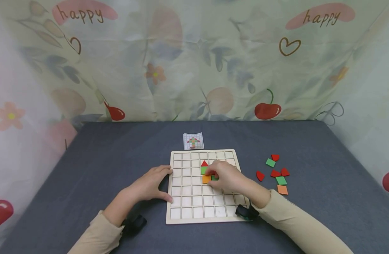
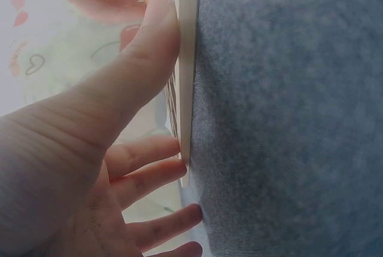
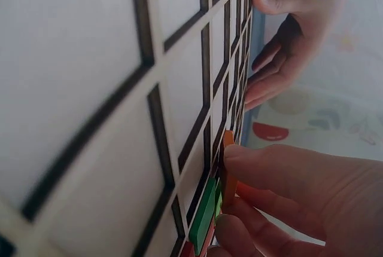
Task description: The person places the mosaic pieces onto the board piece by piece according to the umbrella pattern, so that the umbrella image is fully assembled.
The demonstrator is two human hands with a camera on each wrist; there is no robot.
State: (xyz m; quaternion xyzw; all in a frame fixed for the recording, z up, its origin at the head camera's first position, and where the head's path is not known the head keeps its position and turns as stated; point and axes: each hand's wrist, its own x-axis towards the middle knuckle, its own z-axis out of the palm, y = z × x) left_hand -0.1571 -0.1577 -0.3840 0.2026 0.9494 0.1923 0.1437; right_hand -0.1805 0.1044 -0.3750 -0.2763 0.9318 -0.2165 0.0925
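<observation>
On the dark cloth (image 1: 112, 148), head view: we record a pale wooden grid board (image 1: 196, 222), its face divided into square compartments by raised strips. Down one column we read a red triangle (image 1: 204, 163) in the second row from the far edge, a green square (image 1: 204, 171) in the third and an orange square (image 1: 206, 179) at the fourth. Just beside the orange one lies a green piece (image 1: 215, 177), partly under the right hand (image 1: 227, 175). That hand pinches the orange square between thumb and fingers; we cannot tell whether the square is fully seated. The left hand (image 1: 150, 184), thumb and fingers spread apart, touches the board's left edge. Beyond the far edge sits a small pattern card (image 1: 193, 141); to the right of the board we count four loose red pieces (image 1: 260, 175), two loose green pieces (image 1: 270, 162) and a loose orange square (image 1: 282, 189). Left wrist view: we see the left thumb resting against the board's rim, fingers apart farther along it. Right wrist view: we note the orange square clamped at the thumb tip, the green piece close by, tilted against the grid, and pale-floored compartments nearer the camera.
</observation>
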